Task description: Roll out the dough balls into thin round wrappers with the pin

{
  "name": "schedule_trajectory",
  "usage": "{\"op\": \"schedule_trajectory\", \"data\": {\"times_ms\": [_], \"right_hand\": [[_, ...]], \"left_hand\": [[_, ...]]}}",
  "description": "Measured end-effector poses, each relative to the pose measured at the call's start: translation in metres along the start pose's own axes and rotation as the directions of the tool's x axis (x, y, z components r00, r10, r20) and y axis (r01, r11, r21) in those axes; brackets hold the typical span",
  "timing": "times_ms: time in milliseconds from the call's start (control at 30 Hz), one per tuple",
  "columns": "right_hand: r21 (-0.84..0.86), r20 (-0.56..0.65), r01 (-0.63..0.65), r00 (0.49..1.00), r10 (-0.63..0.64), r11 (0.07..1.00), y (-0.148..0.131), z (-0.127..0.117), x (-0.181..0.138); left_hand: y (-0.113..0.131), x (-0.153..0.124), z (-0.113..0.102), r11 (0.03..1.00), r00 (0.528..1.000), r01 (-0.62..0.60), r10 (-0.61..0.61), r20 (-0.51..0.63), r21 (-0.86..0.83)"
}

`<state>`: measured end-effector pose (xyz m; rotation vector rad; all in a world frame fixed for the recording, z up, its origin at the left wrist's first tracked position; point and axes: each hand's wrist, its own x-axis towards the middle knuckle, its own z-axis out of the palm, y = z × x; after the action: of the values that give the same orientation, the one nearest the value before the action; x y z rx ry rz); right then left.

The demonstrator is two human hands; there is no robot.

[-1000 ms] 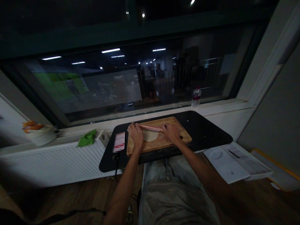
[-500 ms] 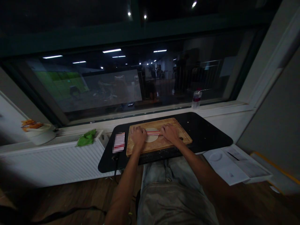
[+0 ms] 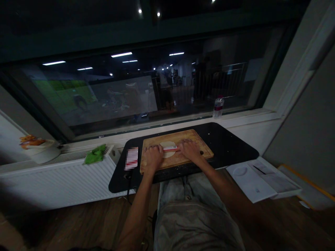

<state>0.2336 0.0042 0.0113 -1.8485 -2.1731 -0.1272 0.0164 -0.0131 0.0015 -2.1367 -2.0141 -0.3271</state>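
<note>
A pale, flat round of dough (image 3: 168,143) lies on the wooden cutting board (image 3: 157,169). Across it runs a slim red-and-white rod (image 3: 170,148), with only its middle visible between my hands. My left hand (image 3: 154,155) is curled over the rod's left end, at the dough's left edge. On the other end, my right hand (image 3: 188,149) bends its fingers over the rod, just right of the dough. The rod's ends are hidden under both hands.
The board rests on a black table (image 3: 230,146). A red-and-white packet (image 3: 131,158) lies left of the board. A bottle (image 3: 218,107) stands on the windowsill, a green cloth (image 3: 95,154) lies on the radiator (image 3: 65,184), and a white box (image 3: 261,177) sits at lower right.
Both hands and the rod have shifted slightly toward me over the dough. The rod has turned, showing a different part of its red-and-white marking. The camera view has shifted a little.
</note>
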Motion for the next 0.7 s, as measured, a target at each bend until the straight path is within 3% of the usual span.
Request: {"op": "schedule_trajectory", "data": {"times_ms": [233,467,700], "right_hand": [[-0.009,0.008,-0.031,0.999,0.031,0.999,-0.005,-0.007,-0.017],[0.004,-0.002,-0.038,0.999,0.038,0.999,-0.004,-0.007,-0.024],[0.000,-0.012,-0.004,1.000,0.004,1.000,-0.001,-0.004,-0.027]], "left_hand": [[0.002,-0.018,-0.009,0.994,0.992,0.066,-0.074,-0.101,-0.082],[-0.004,-0.030,0.005,0.993,0.973,0.004,-0.031,-0.228,-0.118],[-0.008,-0.038,0.013,0.984,0.973,-0.013,-0.029,-0.229,-0.180]]}}
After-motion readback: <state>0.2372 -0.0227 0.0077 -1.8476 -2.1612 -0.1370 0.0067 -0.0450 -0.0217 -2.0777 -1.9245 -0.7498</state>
